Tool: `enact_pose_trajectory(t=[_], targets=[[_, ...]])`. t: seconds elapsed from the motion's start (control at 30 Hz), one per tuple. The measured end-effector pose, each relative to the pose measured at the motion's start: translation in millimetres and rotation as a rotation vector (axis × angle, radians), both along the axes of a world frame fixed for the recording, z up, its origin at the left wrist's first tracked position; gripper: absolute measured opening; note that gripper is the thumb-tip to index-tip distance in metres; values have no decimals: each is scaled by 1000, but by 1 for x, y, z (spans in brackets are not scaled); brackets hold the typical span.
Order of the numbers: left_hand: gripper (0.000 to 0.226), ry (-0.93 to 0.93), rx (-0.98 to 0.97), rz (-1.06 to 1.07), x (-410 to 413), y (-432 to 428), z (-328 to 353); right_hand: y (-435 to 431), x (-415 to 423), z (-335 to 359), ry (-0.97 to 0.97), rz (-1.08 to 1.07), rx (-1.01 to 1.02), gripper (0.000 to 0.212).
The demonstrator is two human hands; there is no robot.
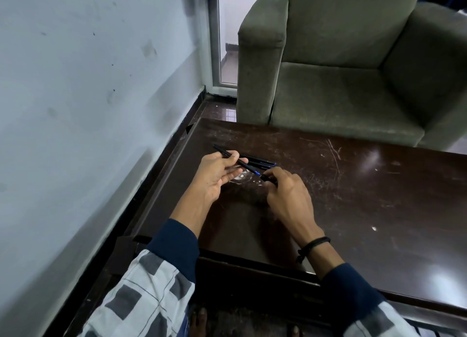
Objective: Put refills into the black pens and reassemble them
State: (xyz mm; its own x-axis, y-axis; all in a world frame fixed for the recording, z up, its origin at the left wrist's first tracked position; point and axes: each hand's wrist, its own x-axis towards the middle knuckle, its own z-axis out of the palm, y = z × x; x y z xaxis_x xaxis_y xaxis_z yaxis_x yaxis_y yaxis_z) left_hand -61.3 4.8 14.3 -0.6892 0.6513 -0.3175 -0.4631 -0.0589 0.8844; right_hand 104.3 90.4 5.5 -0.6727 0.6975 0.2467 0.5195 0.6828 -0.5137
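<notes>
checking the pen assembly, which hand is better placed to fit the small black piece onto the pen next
Right, probably. The right hand pinches the small black piece right beside the blue end of the pen, while the left hand grips that pen.

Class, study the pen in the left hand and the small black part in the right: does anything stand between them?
Nothing visible does. The left hand holds the black pen, its blue tip aimed at the small black part pinched by the right hand. The other pens lie on the table beyond, out of the way.
</notes>
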Motion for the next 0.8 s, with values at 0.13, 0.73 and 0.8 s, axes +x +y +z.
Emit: enact_pose_trajectory(t=[0.13, 0.73, 0.8], targets=[[14, 3, -21, -14, 0, 0, 0, -2, 0, 3, 26, 17, -4, 24], [12, -27, -59, -66, 33, 15, -8, 4, 3, -6, 143, -17, 49, 20], [11, -41, -69, -43, 37, 16, -8, 3, 5, -7, 168, -3, 72, 18]])
